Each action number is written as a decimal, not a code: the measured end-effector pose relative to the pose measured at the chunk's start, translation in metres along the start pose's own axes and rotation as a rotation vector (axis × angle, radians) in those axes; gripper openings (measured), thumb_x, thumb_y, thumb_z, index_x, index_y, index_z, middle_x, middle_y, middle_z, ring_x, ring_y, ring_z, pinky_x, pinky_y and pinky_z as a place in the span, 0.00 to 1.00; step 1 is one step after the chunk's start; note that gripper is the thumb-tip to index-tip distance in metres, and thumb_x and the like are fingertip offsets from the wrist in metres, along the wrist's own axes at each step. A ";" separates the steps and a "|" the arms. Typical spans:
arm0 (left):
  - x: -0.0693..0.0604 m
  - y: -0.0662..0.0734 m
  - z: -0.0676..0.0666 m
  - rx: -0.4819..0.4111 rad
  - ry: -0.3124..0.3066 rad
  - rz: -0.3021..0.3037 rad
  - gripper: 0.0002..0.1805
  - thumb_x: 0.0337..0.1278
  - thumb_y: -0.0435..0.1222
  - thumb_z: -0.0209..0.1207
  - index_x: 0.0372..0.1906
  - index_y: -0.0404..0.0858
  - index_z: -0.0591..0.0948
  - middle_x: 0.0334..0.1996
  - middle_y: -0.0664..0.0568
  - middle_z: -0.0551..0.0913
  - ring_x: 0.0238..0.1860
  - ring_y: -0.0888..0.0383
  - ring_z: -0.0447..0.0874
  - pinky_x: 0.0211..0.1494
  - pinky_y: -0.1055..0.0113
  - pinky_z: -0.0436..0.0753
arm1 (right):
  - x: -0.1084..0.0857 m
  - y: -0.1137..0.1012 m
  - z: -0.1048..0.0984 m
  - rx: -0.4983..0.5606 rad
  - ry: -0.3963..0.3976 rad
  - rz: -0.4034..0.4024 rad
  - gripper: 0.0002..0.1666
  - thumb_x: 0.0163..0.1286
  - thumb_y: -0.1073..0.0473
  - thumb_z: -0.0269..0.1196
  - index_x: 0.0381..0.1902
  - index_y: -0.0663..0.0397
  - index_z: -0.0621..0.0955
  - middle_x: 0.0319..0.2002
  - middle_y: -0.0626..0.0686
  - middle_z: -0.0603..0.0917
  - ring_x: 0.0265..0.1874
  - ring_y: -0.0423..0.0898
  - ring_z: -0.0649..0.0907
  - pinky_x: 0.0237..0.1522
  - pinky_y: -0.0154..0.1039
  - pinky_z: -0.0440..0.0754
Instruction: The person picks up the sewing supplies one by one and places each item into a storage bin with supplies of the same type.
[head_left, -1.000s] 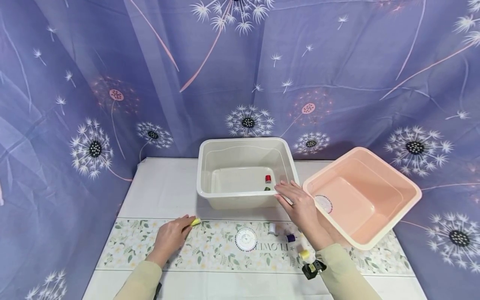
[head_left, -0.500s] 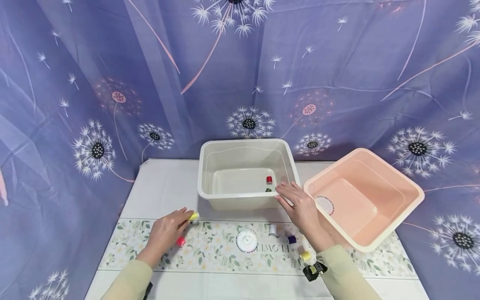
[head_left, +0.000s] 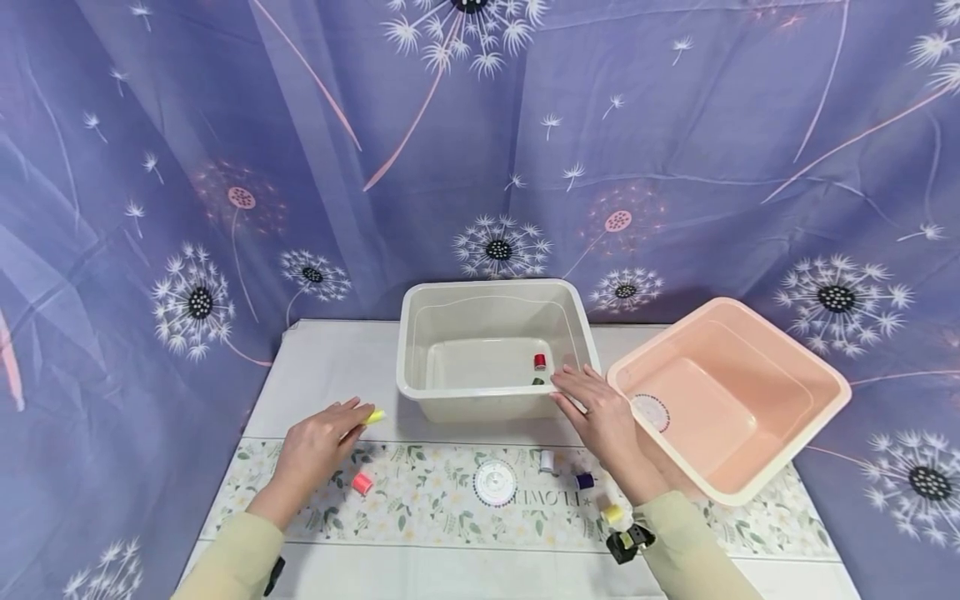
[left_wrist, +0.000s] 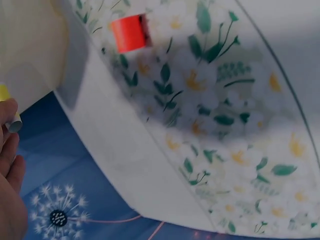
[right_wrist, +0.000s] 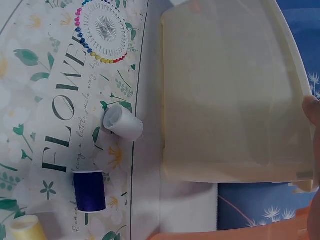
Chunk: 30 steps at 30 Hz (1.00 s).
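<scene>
My left hand (head_left: 316, 443) pinches a yellow spool (head_left: 374, 417) above the white part of the table, left of the grey tub (head_left: 480, 392). In the left wrist view the yellow spool (left_wrist: 5, 95) shows at the left edge between thumb and fingers. A pinkish-red spool (head_left: 362, 483) lies on the flowered strip below that hand. My right hand (head_left: 604, 419) rests its fingers on the near right rim of the grey tub. Inside the tub are a red spool (head_left: 540, 362) and a dark green one (head_left: 537, 382).
A pink tub (head_left: 705, 408) stands tilted in view at the right. On the flowered strip lie a round pin wheel (head_left: 495, 483), a white spool (head_left: 547, 461), a dark blue spool (head_left: 584, 481) and a yellow spool (head_left: 612, 513). Another pin wheel (head_left: 650, 412) shows inside the pink tub.
My left hand has moved left and up, carrying the yellow spool, and the pinkish-red spool has come into view beneath it. The right hand has stayed on the tub's rim.
</scene>
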<state>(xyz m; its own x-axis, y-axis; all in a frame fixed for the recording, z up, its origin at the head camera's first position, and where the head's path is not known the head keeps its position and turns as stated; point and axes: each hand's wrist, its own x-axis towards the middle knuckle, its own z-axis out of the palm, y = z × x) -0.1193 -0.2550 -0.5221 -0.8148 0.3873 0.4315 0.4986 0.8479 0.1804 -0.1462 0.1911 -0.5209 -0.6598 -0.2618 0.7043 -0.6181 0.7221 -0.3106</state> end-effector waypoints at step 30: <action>0.068 0.011 -0.048 -0.020 0.127 0.154 0.24 0.52 0.27 0.78 0.57 0.40 0.91 0.50 0.44 0.92 0.53 0.47 0.93 0.60 0.46 0.89 | 0.000 0.000 0.000 0.005 0.007 0.004 0.16 0.65 0.60 0.77 0.49 0.63 0.92 0.47 0.60 0.93 0.51 0.59 0.92 0.63 0.64 0.84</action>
<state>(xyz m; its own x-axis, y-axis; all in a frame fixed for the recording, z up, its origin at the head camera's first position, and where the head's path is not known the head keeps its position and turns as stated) -0.1552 -0.2368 -0.4480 -0.6850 0.4618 0.5634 0.6212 0.7744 0.1205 -0.1463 0.1910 -0.5210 -0.6595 -0.2545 0.7073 -0.6176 0.7198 -0.3169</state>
